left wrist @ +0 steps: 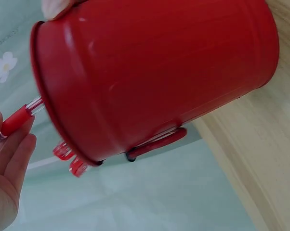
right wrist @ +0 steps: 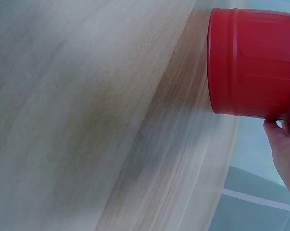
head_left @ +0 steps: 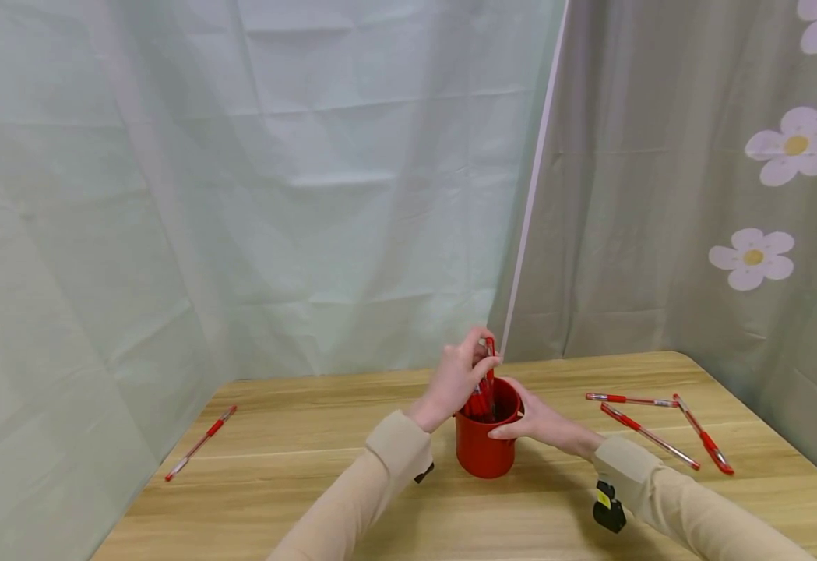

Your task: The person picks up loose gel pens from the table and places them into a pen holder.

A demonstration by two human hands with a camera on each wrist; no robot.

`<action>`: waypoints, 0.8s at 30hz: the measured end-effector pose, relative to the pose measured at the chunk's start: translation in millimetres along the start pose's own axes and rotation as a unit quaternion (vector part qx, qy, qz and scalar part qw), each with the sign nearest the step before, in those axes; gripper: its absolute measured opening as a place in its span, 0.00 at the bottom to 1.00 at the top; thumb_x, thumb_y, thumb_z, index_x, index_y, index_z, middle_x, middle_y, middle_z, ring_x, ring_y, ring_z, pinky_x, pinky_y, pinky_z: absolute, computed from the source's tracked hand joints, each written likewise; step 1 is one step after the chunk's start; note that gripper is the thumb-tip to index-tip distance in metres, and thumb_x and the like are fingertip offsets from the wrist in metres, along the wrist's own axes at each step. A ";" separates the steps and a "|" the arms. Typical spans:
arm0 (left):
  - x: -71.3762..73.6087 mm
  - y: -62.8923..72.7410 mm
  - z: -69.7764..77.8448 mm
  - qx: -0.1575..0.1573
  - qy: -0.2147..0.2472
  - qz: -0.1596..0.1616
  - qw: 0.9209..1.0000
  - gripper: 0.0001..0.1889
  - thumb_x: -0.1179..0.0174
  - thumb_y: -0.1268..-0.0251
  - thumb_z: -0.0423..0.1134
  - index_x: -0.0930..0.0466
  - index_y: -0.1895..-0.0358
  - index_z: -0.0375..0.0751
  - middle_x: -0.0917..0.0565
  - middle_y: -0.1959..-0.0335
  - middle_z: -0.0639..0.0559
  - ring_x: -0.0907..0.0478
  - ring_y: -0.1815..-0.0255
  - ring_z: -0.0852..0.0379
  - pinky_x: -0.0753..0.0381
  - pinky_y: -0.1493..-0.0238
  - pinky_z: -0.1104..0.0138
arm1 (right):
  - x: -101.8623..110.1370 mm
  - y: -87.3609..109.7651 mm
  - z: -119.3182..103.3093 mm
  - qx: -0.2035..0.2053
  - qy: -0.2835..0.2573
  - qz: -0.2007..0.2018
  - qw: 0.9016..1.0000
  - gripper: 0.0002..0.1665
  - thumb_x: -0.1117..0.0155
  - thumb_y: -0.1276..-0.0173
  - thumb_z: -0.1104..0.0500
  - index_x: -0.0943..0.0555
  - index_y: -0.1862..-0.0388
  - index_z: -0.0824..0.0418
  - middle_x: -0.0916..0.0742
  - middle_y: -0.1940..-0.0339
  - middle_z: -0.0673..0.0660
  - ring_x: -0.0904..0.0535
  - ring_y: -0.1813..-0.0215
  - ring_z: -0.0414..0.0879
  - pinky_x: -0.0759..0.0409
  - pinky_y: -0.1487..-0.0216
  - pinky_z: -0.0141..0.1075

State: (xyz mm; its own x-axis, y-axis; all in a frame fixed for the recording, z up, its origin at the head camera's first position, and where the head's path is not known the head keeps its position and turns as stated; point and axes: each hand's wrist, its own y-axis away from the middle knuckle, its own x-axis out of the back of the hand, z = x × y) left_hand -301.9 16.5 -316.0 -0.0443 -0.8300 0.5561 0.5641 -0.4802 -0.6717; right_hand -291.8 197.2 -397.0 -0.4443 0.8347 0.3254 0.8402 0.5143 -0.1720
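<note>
A red metal cup [head_left: 486,452] with a small side handle [left wrist: 157,143] stands upright on the table. Over its mouth my left hand [head_left: 450,382] pinches a clear pen with a red grip [left wrist: 17,120], whose lower end is inside the cup. Other red-tipped pens [left wrist: 77,166] poke out past the rim in the left wrist view. My right hand [head_left: 547,423] grips the cup by its right side, with the thumb across the front near the rim. The right wrist view has the cup's lower wall and the right hand [right wrist: 287,151] on its side.
Several similar pens lie on the wood-grain table [head_left: 296,467]: one pen [head_left: 201,442] at the left, and at the right a crosswise pen [head_left: 631,400], a slanted pen [head_left: 649,435] and another pen [head_left: 704,433]. A pale curtain [head_left: 352,195] hangs behind the table.
</note>
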 end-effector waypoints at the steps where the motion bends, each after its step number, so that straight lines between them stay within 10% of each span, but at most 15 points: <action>1: -1.4 0.0 -1.0 -0.003 -0.001 0.001 1.000 0.11 0.43 0.40 0.31 0.34 0.57 0.39 0.18 0.73 0.48 0.21 0.73 0.59 0.26 0.73 0.76 | 0.0 0.1 0.3 0.001 0.000 0.000 1.000 0.43 0.32 0.44 0.58 0.44 0.35 0.56 0.29 0.42 0.56 0.35 0.42 0.53 0.30 0.49 0.46; 13: -12.7 4.1 -12.5 -0.054 -0.110 -0.011 0.992 0.15 0.39 0.43 0.30 0.33 0.55 0.37 0.20 0.74 0.51 0.23 0.75 0.63 0.27 0.73 0.79 | -0.4 0.3 -0.7 0.011 -0.006 -0.002 1.000 0.44 0.31 0.45 0.59 0.45 0.34 0.55 0.29 0.43 0.57 0.34 0.43 0.53 0.30 0.50 0.44; 24: -15.2 6.2 -20.2 -0.122 -0.240 0.003 0.963 0.06 0.37 0.44 0.32 0.22 0.64 0.36 0.24 0.68 0.51 0.27 0.65 0.58 0.28 0.62 0.77 | -0.3 -0.3 1.2 0.015 0.005 0.003 1.000 0.46 0.31 0.45 0.59 0.47 0.33 0.56 0.30 0.42 0.58 0.34 0.42 0.53 0.31 0.48 0.43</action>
State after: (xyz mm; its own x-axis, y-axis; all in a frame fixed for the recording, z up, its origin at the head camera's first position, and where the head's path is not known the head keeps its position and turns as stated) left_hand -314.4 20.4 -338.5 0.3783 -0.6338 0.6746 0.3499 -0.5768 -0.7381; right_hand -292.3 197.1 -398.2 -0.4366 0.8354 0.3340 0.8325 0.5159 -0.2021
